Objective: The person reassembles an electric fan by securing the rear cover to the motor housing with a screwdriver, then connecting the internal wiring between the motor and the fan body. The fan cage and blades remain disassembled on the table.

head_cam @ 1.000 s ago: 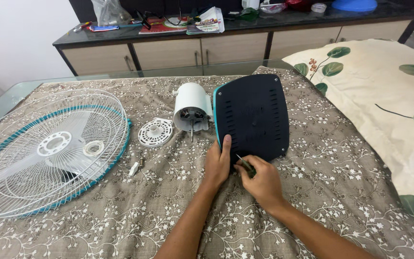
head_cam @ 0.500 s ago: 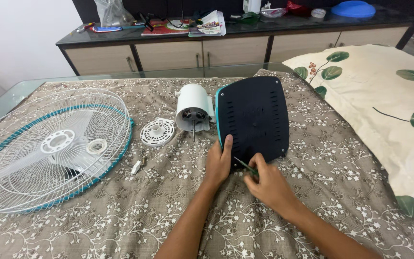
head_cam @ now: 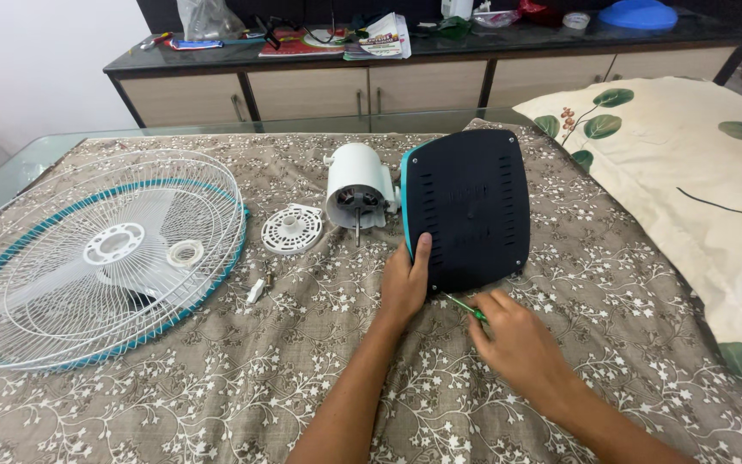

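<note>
A: Where is the fan base (head_cam: pixel 472 206)?

B: Underside up on the patterned cloth (head_cam: pixel 302 361), beside the white motor housing (head_cam: pixel 357 184). The left hand (head_cam: pixel 405 279) rests on its near left corner, fingers laid open against it.

A: And the right hand (head_cam: pixel 513 339)?

B: Fingers closed around a green-handled screwdriver (head_cam: pixel 464 307), tip at the base's near edge. Fan cage (head_cam: pixel 96 258) lies well to the left.

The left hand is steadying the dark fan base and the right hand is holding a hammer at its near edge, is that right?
Not quite. The right hand holds a small green-handled screwdriver, not a hammer, with its tip at the near edge of the dark fan base. The head view shows this. The left hand does rest against the base's near left corner, as you said.
</note>
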